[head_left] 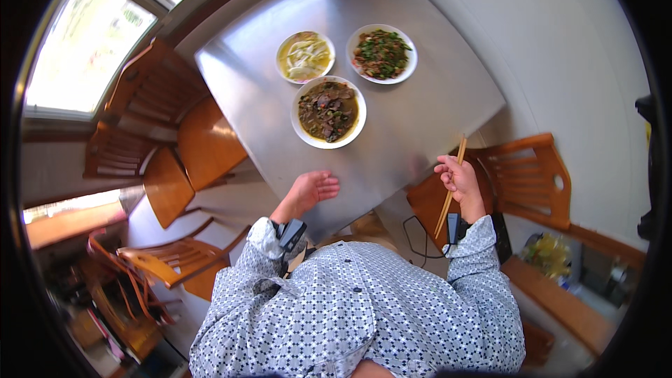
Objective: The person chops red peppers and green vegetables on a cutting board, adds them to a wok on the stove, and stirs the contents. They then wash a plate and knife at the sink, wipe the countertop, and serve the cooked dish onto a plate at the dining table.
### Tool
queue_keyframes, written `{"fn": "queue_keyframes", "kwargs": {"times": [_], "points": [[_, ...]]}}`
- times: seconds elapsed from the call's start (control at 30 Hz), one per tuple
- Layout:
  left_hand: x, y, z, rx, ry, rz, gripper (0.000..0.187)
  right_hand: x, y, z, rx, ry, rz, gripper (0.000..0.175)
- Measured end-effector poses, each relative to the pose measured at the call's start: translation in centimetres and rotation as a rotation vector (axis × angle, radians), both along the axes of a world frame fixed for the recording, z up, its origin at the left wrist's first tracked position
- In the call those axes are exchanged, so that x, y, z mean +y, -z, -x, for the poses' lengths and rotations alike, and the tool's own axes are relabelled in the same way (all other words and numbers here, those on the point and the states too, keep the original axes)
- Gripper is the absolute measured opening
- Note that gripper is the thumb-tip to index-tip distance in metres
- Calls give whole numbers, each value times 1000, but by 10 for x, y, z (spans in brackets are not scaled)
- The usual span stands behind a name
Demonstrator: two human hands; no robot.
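Wooden chopsticks (447, 205) are held in my right hand (458, 178), which is raised beside the table's near right edge. My left hand (313, 189) is empty, fingers apart from the thumb, above the near part of the metal-topped table (420, 110). Beyond my left hand stands a white bowl of meat pieces in brown broth (329, 112). Behind it on the left is a white bowl of pale sliced vegetable in yellowish liquid (305, 57). To the right of that sits a white plate of chopped greens with meat (382, 54).
Wooden chairs stand left of the table (207, 142) and at lower left (173, 257); another chair (530, 184) is close by my right hand. A dark cable (409, 233) hangs near my right forearm. A wall runs along the right, windows along the left.
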State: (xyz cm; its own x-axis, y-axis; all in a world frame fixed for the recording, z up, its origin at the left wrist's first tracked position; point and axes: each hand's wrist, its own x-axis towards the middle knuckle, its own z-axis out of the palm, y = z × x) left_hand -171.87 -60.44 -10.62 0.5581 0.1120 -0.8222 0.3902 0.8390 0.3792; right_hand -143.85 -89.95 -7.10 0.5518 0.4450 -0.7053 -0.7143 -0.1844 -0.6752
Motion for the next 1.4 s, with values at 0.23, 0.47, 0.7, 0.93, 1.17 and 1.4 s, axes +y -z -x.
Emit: {"fn": "queue_keyframes", "kwargs": {"times": [0.23, 0.47, 0.7, 0.93, 1.17, 1.4], "points": [[-14, 7, 31, -5, 321, 16, 37, -96, -16, 87, 70, 475, -262, 53], [-42, 0, -9, -138, 608, 86, 36, -153, -41, 156, -17, 652, -364, 51], [-191, -42, -19, -248, 979, 108, 36, -248, -65, 222, -126, 878, -423, 50], [-400, -25, -23, -228, 1260, 187, 36, -428, -36, 249, -102, 1196, -463, 48], [-591, -36, -24, -294, 1434, 125, 52, -565, -14, 250, -83, 1218, -372, 50], [-652, -54, -58, -559, 956, 135, 76, -531, -25, 223, -230, 965, -509, 38]]}}
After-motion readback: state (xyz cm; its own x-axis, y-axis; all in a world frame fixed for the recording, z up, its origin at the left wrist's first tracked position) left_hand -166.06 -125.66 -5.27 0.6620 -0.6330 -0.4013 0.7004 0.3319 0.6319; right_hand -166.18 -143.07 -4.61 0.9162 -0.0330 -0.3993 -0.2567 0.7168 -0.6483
